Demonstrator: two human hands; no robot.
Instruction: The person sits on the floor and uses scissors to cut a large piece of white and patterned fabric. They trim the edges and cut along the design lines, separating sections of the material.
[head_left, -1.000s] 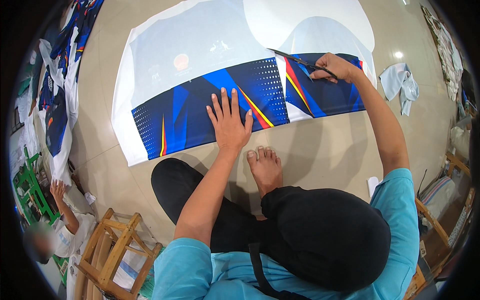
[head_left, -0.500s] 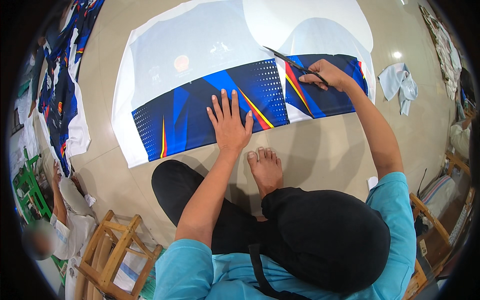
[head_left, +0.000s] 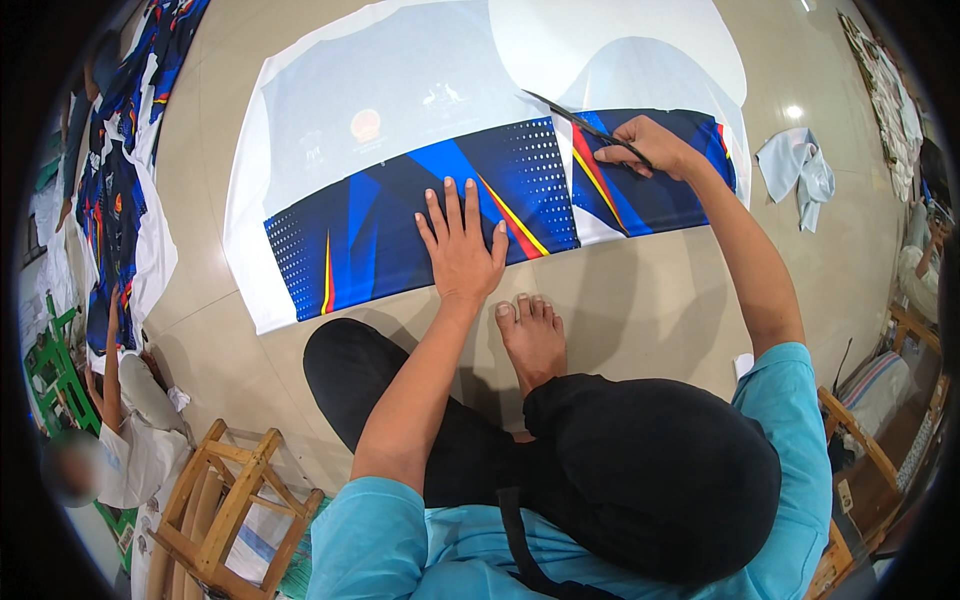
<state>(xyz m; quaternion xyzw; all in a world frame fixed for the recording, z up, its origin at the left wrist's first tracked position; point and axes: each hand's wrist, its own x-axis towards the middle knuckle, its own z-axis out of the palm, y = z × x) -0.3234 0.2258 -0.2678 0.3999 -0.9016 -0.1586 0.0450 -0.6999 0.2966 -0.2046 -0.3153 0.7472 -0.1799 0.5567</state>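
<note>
Spread on the tiled floor is a large white fabric sheet [head_left: 390, 90], its near edge folded over so a printed blue band [head_left: 375, 225] with red and yellow stripes faces up. My left hand [head_left: 461, 243] lies flat on that band, fingers spread. Dark scissors [head_left: 585, 127] are in my right hand [head_left: 650, 147], fingers wrapped round the handles. Their blades point to the far left, over the narrow white gap between the larger printed panel and a smaller printed panel [head_left: 670, 190] on the right. Whether the blades touch the cloth, I cannot tell.
A crumpled pale cloth [head_left: 797, 168] lies right of the sheet. At left, another person [head_left: 145, 440] sits beside long printed fabric [head_left: 120, 200]. A wooden stool [head_left: 235, 500] stands near left; wooden furniture [head_left: 860, 440] is at right. My bare foot [head_left: 531, 340] is just below the sheet.
My right hand and the scissors have shifted slightly to the left. My left hand stays nearly in place. The person at left has moved an arm up onto the printed fabric.
</note>
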